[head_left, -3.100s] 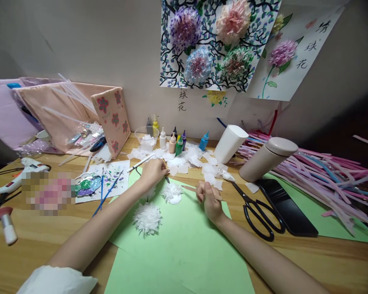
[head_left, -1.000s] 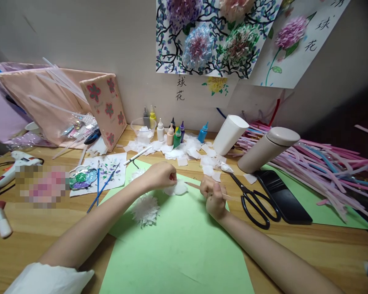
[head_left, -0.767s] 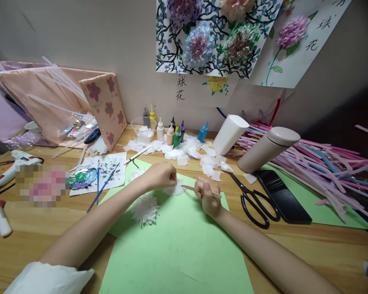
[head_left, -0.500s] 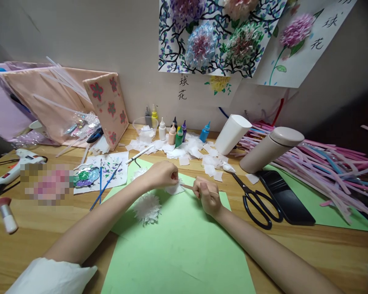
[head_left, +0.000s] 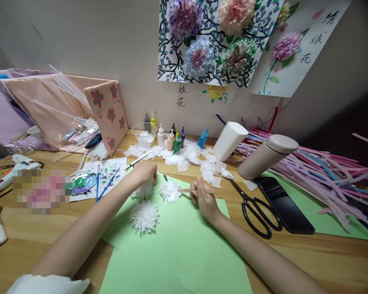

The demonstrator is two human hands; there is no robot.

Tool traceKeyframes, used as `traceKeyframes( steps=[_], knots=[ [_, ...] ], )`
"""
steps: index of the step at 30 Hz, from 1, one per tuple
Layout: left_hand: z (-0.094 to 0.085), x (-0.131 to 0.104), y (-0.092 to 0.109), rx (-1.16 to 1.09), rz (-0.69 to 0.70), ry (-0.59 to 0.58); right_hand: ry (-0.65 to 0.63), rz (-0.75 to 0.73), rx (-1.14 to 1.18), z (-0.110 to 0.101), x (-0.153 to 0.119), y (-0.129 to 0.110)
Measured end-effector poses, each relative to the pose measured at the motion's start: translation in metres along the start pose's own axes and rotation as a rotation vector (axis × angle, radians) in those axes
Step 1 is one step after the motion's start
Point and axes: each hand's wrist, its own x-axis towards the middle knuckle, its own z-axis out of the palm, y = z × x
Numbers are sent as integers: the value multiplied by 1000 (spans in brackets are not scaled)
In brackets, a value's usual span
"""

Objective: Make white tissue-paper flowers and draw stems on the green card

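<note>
My right hand is closed around a thin wooden stick, whose tip points left at the edge of a round white paper flower. That flower lies on a light green sheet, with a short dark mark or strip showing behind it. My left hand is curled, its fingertips turned away, above a second white paper flower that it partly covers. What it pinches, if anything, is hidden. A third fluffy white flower lies nearer to me.
White paper squares are scattered around several paint bottles. Scissors and a phone lie at right, near a tilted tumbler. Paintbrushes rest on paint-stained paper at left; a glue gun lies further left.
My left hand has moved left, away from the middle flower, which now shows fully. My right hand keeps the stick beside it. The view has shifted slightly upward.
</note>
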Motion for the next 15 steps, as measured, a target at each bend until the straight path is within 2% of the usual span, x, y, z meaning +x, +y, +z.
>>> traceKeyframes(
  steps=[4,9,15],
  knots=[
    [1,2,0,4,5,-16,24,42,106,-2,2,6],
    [0,0,4,34,26,6,93,-108,54,-6,-6,12],
    [2,-4,11,45,119,112,53,-246,-24,-5,-10,10]
  ],
)
